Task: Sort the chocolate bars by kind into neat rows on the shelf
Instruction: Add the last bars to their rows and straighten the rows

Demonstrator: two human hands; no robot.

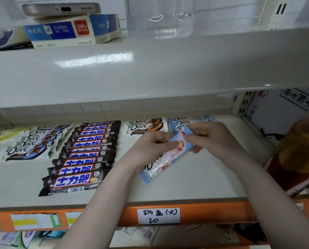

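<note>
Holding one pale blue bar (165,159) over the shelf (204,173) near its right back corner, both hands pinch it: left hand (155,146), right hand (207,135). It could slip and knock the blue row (184,121) crooked.

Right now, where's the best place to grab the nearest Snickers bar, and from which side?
Take the front Snickers bar across its middle, pinching the long edges from above. It lies flat and crosswise at the row's front, its near edge clear toward the shelf lip; its far edge meets the next bar.
</note>
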